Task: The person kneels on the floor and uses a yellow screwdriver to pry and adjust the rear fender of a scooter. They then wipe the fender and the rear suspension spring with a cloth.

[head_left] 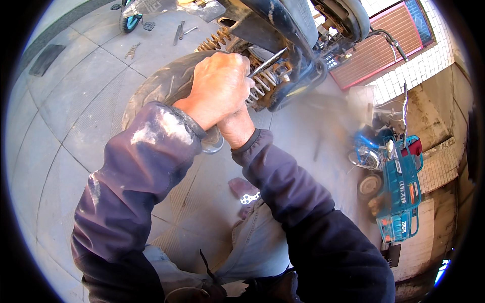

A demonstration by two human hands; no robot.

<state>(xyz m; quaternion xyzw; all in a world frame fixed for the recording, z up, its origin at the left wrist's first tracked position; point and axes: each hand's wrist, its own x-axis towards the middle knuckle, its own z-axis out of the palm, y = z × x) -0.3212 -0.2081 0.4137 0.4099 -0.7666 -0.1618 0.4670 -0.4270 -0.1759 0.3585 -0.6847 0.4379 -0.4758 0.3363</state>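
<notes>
My left hand (217, 83) is closed in a fist in front of a scooter-like vehicle's dusty tyre (164, 83). A slim metal rod (269, 61) sticks out past its thumb side, slanting up toward the dark body panel (273, 22); what kind of tool it is cannot be told. Crossed beneath the left wrist is my right hand (236, 129), its fingers hidden behind the left hand. Close by is a pale coil spring (260, 88) of a shock absorber, and a rusty spring (214, 39) lies beyond. Under my wrists shows a shiny rounded metal part (213, 141).
Pliers (132, 50) and wrenches (189, 30) lie on the tiled floor (76, 121), with a dark flat piece (47, 59) at far left. A small turquoise wheel (130, 22) stands at the back. A teal cargo tricycle (399, 187) is at right. My shoe (245, 192) is below.
</notes>
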